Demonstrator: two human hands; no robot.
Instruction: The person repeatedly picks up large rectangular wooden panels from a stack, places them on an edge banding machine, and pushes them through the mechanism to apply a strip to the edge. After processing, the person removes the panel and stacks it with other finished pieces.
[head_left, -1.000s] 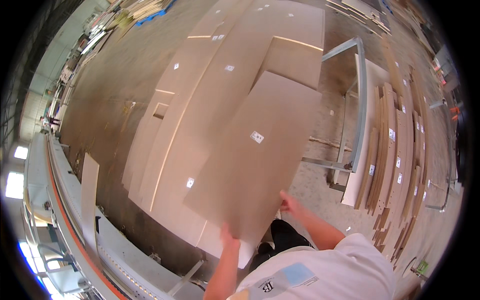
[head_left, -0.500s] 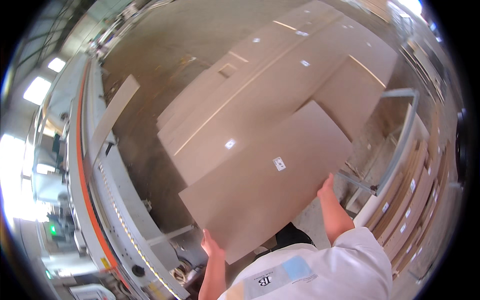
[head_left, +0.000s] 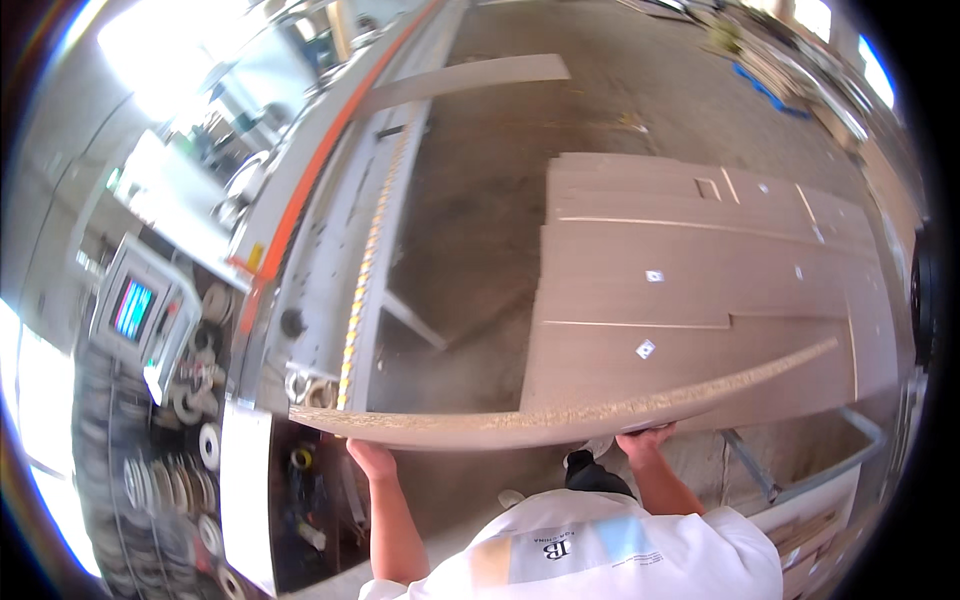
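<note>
I hold a long brown chipboard panel [head_left: 560,415] edge-on in front of me, its raw speckled edge facing the camera. My left hand [head_left: 372,458] grips its underside near the left end. My right hand [head_left: 645,438] grips it right of the middle. The panel's left end lies close to the grey edge-banding machine [head_left: 340,260] with an orange stripe. Beyond the panel, a stack of similar brown panels [head_left: 700,270] with small white labels lies flat.
A control screen [head_left: 132,308] and several rolls of edge tape [head_left: 200,400] sit at the left. Another panel [head_left: 470,75] rests on the machine farther away. A metal cart frame [head_left: 790,470] stands at the right, with boards [head_left: 810,530] below it. Concrete floor [head_left: 470,200] lies between.
I have turned left toward the machine. The panel, seen face-on before, has swung level and now shows only its edge. Both hands kept their grip.
</note>
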